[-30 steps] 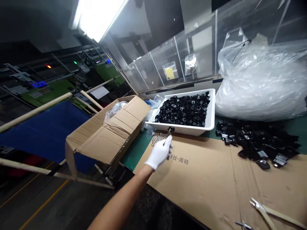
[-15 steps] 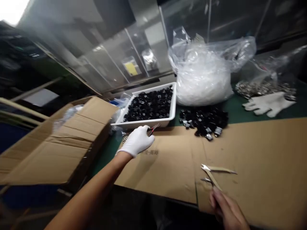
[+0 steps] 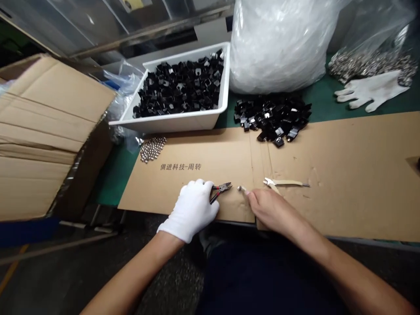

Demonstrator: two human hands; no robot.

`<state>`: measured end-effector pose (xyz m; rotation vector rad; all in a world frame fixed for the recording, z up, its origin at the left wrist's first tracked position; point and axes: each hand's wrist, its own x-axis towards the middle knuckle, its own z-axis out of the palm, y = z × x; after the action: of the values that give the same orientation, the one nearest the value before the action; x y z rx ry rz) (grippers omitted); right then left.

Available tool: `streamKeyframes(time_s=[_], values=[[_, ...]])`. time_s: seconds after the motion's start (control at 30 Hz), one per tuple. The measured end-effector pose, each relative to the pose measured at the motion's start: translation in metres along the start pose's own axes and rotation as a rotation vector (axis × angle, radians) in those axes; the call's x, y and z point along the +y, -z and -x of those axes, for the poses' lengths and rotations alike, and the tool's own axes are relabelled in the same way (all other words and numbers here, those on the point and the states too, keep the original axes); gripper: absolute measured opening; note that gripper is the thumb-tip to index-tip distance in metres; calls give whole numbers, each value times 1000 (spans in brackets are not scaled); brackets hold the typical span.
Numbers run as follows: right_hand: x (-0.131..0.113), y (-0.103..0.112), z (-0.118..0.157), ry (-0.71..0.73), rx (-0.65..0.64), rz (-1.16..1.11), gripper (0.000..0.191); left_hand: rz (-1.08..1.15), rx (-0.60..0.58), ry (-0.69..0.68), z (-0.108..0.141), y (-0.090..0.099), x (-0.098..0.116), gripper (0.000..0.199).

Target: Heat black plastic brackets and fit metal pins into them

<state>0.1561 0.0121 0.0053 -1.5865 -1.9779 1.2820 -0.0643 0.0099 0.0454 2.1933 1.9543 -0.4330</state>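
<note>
On my feed, the gloved left hand (image 3: pixel 193 211) is clenched around small cutters (image 3: pixel 220 189), tips pointing to 3 o'clock. Just beside them, the bare right hand (image 3: pixel 267 208) has its fingertips at a tiny silver part (image 3: pixel 242 188); I can't tell if it's gripped. Both lie over cardboard (image 3: pixel 344 175), with a white tray (image 3: pixel 177 124) at 12 o'clock.

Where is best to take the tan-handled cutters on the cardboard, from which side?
Probably the tan handles, from the near side with the right hand: they lie flat on the cardboard, steel head to the left, one handle partly under that hand.
</note>
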Motion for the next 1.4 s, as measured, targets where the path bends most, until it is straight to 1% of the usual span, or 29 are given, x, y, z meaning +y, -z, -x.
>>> streamKeyframes(time_s=[0.07, 0.13, 0.27, 0.37, 0.43, 0.5, 0.57, 0.63, 0.7, 0.73, 0.93, 1.13, 1.23, 1.33, 1.4], values=[[-3, 0, -4, -3, 8, 75, 39, -47, -3, -15, 1, -5, -1, 18], [-4, 1, -4, -2, 10, 125, 34, -45, -7, -38, 2, -9, -3, 21], [-5, 3, -2, 18, 10, 149, 38, -14, -17, -55, 2, -12, -8, 21], [-6, 4, -1, 12, 9, 110, 39, 16, -7, -69, 3, -14, -10, 23], [-5, 3, 0, -21, -4, 63, 32, 27, -19, -85, 4, -15, -11, 26], [-5, 2, 0, -57, 30, -14, 24, 26, -43, -123, 5, -13, -11, 30], [-4, 0, 0, -70, 67, -90, 23, 15, -61, -164, 6, -11, -11, 31], [-3, -2, -1, -56, 37, -112, 20, -10, -73, -177, 7, -7, -12, 29], [-2, -5, -2, -49, 2, -106, 23, -50, -92, -168, 7, -5, -12, 25], [-1, -6, -3, -44, 5, -110, 24, -71, -104, -162, 7, -4, -13, 23], [-3, -10, 0, 23, 101, -123, 33, -95, -114, -156, 11, -1, -17, 23], [2, -8, 11, 35, 281, -185, 25, -82, -125, -150, 10, 7, -14, 29], [10, -7, 22, 34, 336, -207, 21, -139, -108, -159, 2, 17, -10, 30], [22, -4, 36, 56, 444, -175, 18, -172, -115, -180, -11, 33, -3, 35], [29, -1, 45, 45, 516, -144, 18, -176, -133, -180, -20, 44, 3, 37]])
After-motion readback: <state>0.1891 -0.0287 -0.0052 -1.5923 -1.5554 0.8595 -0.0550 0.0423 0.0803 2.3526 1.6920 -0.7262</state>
